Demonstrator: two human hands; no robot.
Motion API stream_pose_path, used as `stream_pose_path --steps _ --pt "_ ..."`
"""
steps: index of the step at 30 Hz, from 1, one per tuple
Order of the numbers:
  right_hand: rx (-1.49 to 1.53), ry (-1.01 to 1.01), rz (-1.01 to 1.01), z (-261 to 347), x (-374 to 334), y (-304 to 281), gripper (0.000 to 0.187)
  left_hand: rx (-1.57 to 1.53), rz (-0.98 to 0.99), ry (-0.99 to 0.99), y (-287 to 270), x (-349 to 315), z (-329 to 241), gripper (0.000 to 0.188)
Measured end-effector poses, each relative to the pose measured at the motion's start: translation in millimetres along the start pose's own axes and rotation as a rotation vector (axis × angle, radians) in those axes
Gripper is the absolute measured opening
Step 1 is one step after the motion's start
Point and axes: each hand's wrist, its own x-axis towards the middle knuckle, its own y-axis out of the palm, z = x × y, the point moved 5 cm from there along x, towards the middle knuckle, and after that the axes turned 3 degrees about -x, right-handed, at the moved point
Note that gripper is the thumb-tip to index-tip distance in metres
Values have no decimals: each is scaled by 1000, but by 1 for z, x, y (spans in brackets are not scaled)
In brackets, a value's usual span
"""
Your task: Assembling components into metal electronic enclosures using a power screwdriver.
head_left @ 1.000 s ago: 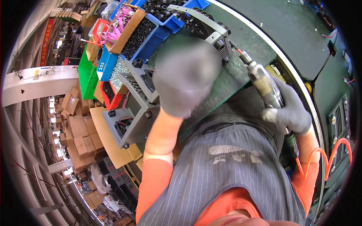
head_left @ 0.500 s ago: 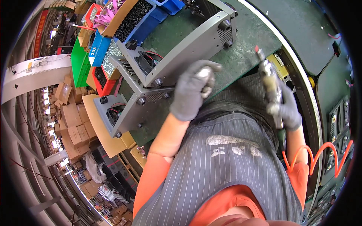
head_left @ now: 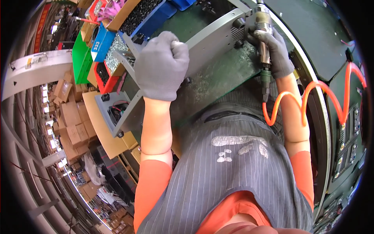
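- Right hand point(head_left: 274, 52) is closed around the air screwdriver point(head_left: 265, 54), far right, just beside the right end of the grey casing point(head_left: 216, 39).
- Left hand point(head_left: 161, 66) is by the casing's left part, fingers bent; whether they hold something, I cannot tell.
- The screwdriver is probably stiff, rather heavy, with smooth metal; better to grip its barrel, leaving the orange hose point(head_left: 341, 117) free.
- Far left, the blue box point(head_left: 102, 43) bears printed characters.
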Motion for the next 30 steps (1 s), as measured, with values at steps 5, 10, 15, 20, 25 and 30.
stream_pose_path --steps 5,10,15,20,25,30 --pt "125 32 -21 -5 -1 -2 40 -110 -13 20 0 6 -2 15" --pt "11 -12 56 14 -15 -9 44 -1117 15 -155 -18 -9 -4 20" --pt "-112 94 319 49 -86 -17 75 -2272 827 -742 54 -80 -43 38" --pt "-219 515 344 52 -159 -24 91 -2502 766 -1250 132 -113 -55 33" --pt "-373 494 457 40 -180 -22 88 -2365 733 -1054 133 -104 -59 34" --pt "-343 461 499 27 -182 -22 79 -1992 626 -857 118 -95 -61 35"
